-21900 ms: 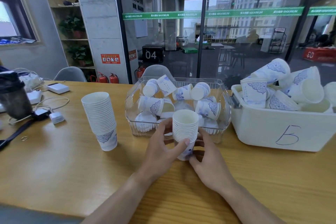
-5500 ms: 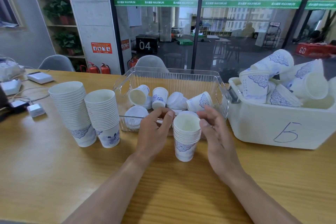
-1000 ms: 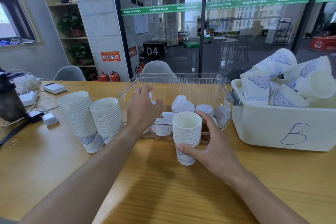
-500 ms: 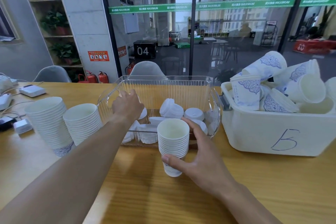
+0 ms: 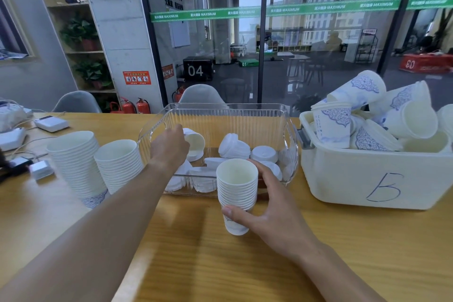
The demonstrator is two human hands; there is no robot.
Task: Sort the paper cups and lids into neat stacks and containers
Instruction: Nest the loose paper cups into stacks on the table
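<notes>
On the wooden worktop [image 5: 269, 265], the right hand [image 5: 267, 213] wraps a cup stack [image 5: 236, 193] while the left hand [image 5: 169, 147] closes on a white cup [image 5: 196, 141] inside the clear bin [image 5: 289, 135].

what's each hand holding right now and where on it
Right hand grips the cup stack around its lower side. Left hand is on a paper cup lying in the clear bin, gripped near its rim.
</notes>
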